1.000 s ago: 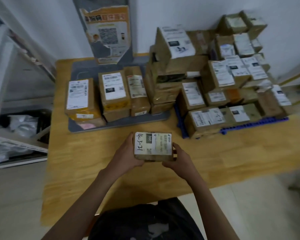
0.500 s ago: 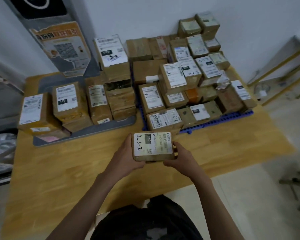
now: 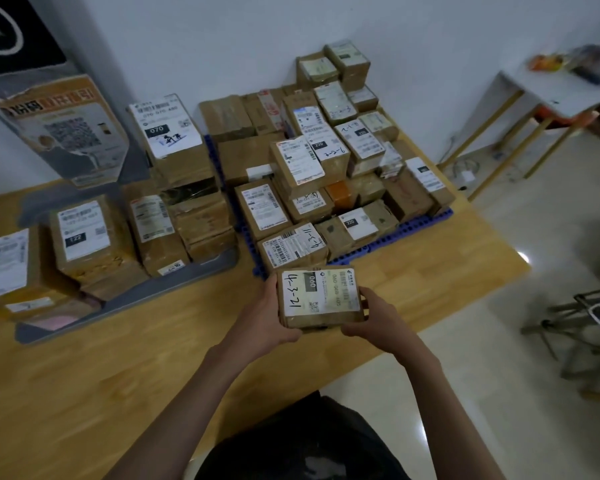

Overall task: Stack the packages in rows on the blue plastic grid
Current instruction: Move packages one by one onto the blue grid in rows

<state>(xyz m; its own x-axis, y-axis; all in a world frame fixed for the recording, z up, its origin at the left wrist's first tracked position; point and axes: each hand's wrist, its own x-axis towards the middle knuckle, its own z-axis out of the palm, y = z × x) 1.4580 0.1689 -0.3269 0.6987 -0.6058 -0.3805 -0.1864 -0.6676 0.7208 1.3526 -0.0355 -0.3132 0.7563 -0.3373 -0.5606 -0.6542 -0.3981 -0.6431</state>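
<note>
Package (image 3: 320, 296) labelled 4-3-21: held above bench (image 3: 118, 375), just before blue plastic grid (image 3: 409, 230) | left hand (image 3: 264, 320), right hand (image 3: 378, 320): fingers clamped on its sides | grid: stacked boxes (image 3: 326, 161) in rows | grey tray (image 3: 125, 303): more boxes (image 3: 84, 237)

Small brown cardboard package (image 3: 321, 297), flat and label-up, white shipping label marked "4-3-21" by hand and "060" in a dark block; gripped at its two short ends, left hand (image 3: 262, 322) and right hand (image 3: 378, 318), just in front of the grid's near edge. Blue plastic grid (image 3: 388, 239) flat on the wooden table, perforated rim showing along front and left side. Stacked packages (image 3: 312, 161) crowding the grid in rows, brown, mostly white-labelled, piled higher toward the wall.
</note>
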